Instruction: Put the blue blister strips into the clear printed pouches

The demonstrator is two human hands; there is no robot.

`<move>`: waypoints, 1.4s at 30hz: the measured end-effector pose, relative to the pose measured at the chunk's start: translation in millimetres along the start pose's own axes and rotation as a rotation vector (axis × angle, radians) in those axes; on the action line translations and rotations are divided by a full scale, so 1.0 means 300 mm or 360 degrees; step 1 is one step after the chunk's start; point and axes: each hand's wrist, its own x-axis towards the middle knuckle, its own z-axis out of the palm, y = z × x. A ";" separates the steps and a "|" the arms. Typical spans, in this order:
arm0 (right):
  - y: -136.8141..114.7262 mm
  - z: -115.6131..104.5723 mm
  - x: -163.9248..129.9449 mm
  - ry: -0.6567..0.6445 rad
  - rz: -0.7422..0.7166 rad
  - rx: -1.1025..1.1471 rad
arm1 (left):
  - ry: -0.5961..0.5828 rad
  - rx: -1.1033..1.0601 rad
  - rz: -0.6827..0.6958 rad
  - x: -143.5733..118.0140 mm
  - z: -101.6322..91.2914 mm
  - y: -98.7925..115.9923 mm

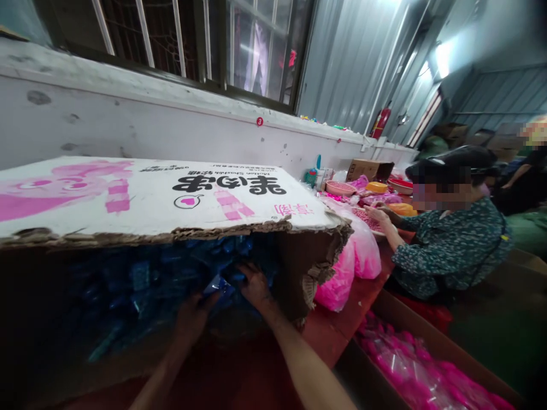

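Observation:
A large cardboard box (239,210) with a torn edge lies on its side in front of me, its mouth facing me. Many small blue plastic packets (141,276) fill its dark inside. Just within the mouth, my left hand (194,313) grips one shiny blue packet (219,286) between thumb and fingers. To the right of that packet is my right hand (256,287), its fingers apart and reaching toward the blue pile. Nothing shows in its grasp, though shadow covers the fingertips.
Pink-filled plastic bags (342,273) stand right of the box on the red table (329,330). A co-worker (453,245) sits farther right, hands over a bowl of pink pieces (365,219). Below is an open carton (465,353) of pink packets. A wall with windows (256,57) rises behind.

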 end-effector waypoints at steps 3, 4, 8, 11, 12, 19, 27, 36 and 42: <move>-0.004 0.006 -0.041 0.0007 0.0006 0.0121 | -0.0021 0.0002 0.0003 -0.055 0.006 -0.011; -0.006 0.007 -0.055 0.0007 0.0010 0.0156 | -0.0019 -0.0019 -0.0002 -0.073 0.008 -0.016; -0.027 -0.002 -0.111 0.0020 0.0025 0.0244 | -0.0042 -0.0145 -0.0015 -0.155 0.011 -0.045; -0.053 -0.015 -0.173 0.0031 0.0018 0.0262 | -0.0046 -0.0219 0.0038 -0.226 0.011 -0.080; -0.064 -0.017 -0.200 0.0028 0.0016 0.0265 | -0.0037 -0.0233 0.0057 -0.251 0.010 -0.094; -0.162 -0.010 -0.365 -0.0166 0.0016 0.0090 | -0.0067 -0.0284 -0.0033 -0.384 -0.016 -0.144; -0.243 -0.069 -0.366 -0.0653 -0.0180 -0.0057 | 0.0011 -0.0973 -0.0876 -0.450 -0.140 -0.092; -0.306 -0.047 -0.423 -0.0327 -0.0143 -0.0198 | 0.0269 -0.1064 -0.1060 -0.531 -0.245 -0.161; -0.455 -0.061 -0.579 -0.0048 -0.0169 0.0061 | 0.0116 -0.1022 -0.1115 -0.534 -0.291 -0.132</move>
